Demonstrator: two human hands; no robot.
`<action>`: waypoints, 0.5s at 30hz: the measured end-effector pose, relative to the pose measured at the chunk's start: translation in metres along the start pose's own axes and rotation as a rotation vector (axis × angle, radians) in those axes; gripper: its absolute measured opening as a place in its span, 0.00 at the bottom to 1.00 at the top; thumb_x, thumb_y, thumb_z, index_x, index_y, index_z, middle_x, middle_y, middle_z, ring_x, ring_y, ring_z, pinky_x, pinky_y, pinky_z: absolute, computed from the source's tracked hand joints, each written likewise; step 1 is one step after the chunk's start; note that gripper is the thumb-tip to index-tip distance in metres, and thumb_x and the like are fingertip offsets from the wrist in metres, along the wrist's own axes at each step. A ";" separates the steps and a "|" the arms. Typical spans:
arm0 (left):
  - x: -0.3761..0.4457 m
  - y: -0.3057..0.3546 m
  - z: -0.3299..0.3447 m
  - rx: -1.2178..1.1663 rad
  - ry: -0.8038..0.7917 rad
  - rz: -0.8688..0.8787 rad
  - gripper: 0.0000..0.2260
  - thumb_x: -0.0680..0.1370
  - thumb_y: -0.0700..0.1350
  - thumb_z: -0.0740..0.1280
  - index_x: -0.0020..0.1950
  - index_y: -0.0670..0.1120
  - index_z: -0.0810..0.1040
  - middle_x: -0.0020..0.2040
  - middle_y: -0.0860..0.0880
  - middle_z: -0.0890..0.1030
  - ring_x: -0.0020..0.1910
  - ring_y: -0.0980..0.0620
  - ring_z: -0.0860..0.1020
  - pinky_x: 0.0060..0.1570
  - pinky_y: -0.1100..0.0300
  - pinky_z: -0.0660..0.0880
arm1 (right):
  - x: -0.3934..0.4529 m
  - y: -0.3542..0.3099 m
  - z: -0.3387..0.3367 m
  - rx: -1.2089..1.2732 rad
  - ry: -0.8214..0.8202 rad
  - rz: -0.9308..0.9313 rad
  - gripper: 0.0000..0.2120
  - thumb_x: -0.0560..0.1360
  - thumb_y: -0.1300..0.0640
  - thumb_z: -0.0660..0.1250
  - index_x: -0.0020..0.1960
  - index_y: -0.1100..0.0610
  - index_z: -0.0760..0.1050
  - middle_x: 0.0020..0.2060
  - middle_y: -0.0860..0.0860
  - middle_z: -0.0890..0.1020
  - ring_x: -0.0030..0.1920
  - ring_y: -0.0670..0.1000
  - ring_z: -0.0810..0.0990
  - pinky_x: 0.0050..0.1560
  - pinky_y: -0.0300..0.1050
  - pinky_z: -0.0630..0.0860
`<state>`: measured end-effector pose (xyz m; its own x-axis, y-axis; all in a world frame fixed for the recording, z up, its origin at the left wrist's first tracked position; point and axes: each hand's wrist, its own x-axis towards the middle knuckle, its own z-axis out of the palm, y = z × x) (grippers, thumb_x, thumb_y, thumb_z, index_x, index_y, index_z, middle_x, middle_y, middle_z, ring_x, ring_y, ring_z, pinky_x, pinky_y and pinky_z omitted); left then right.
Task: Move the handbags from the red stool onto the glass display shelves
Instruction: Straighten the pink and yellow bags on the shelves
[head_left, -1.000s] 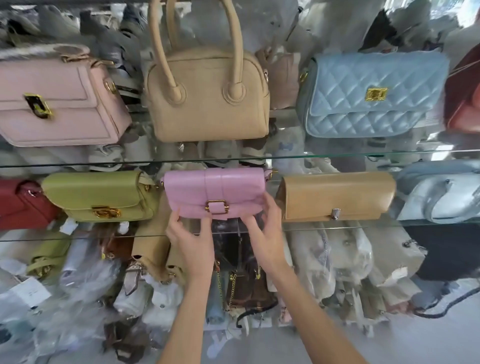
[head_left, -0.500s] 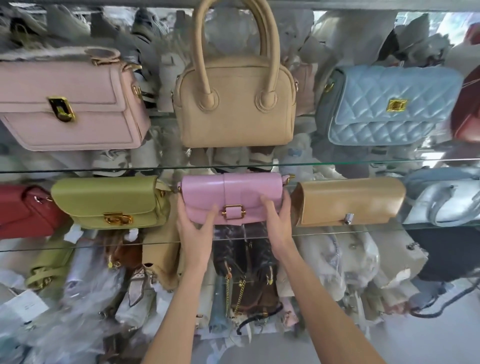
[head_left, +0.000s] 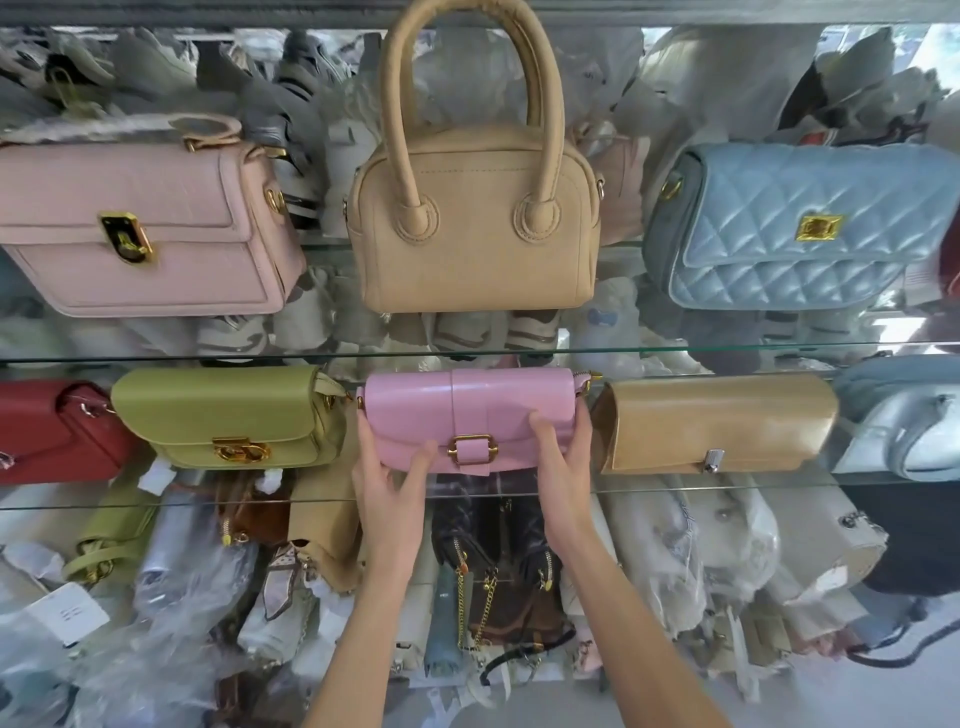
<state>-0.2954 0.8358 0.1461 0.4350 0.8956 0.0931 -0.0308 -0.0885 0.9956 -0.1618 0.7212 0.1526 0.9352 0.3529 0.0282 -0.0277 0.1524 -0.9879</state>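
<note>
A small pink handbag (head_left: 467, 410) with a gold buckle stands upright on the lower glass shelf (head_left: 727, 483), between a green bag (head_left: 223, 415) and a tan clutch (head_left: 717, 421). My left hand (head_left: 387, 483) grips its left end, thumb on the front and fingers round the side. At the right end my right hand (head_left: 563, 467) holds it the same way. The red stool is out of view.
The upper glass shelf (head_left: 675, 347) carries a pale pink bag (head_left: 145, 234), a beige top-handle bag (head_left: 472, 218) and a blue quilted bag (head_left: 800, 228). A red bag (head_left: 52, 436) and a silver-blue bag (head_left: 904, 431) sit at the lower shelf's ends. Wrapped stock is piled below.
Both hands have moved up from under the pink handbag to clasp its two ends. The bag sits slightly further back on the shelf.
</note>
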 end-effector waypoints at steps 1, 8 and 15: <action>-0.001 0.000 -0.001 0.009 0.000 -0.004 0.42 0.77 0.59 0.74 0.82 0.71 0.50 0.65 0.71 0.64 0.71 0.53 0.74 0.76 0.45 0.67 | -0.001 0.001 0.000 0.000 0.006 -0.008 0.33 0.84 0.48 0.70 0.84 0.44 0.59 0.65 0.37 0.76 0.57 0.29 0.78 0.62 0.36 0.72; -0.005 -0.002 -0.006 0.015 -0.016 0.021 0.42 0.76 0.60 0.74 0.81 0.73 0.50 0.68 0.68 0.68 0.70 0.53 0.75 0.76 0.44 0.69 | -0.010 0.002 -0.002 -0.005 0.019 -0.021 0.34 0.83 0.49 0.70 0.85 0.47 0.59 0.67 0.38 0.76 0.57 0.27 0.77 0.61 0.34 0.72; -0.009 0.001 -0.008 -0.002 -0.041 0.008 0.47 0.70 0.63 0.78 0.79 0.76 0.51 0.76 0.58 0.67 0.75 0.53 0.72 0.77 0.41 0.67 | -0.014 0.001 -0.003 -0.011 0.022 -0.041 0.34 0.83 0.46 0.70 0.84 0.46 0.60 0.68 0.38 0.77 0.62 0.31 0.77 0.68 0.41 0.73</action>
<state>-0.3064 0.8307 0.1466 0.4717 0.8761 0.1002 -0.0361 -0.0944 0.9949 -0.1740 0.7130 0.1511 0.9431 0.3260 0.0656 0.0149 0.1558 -0.9877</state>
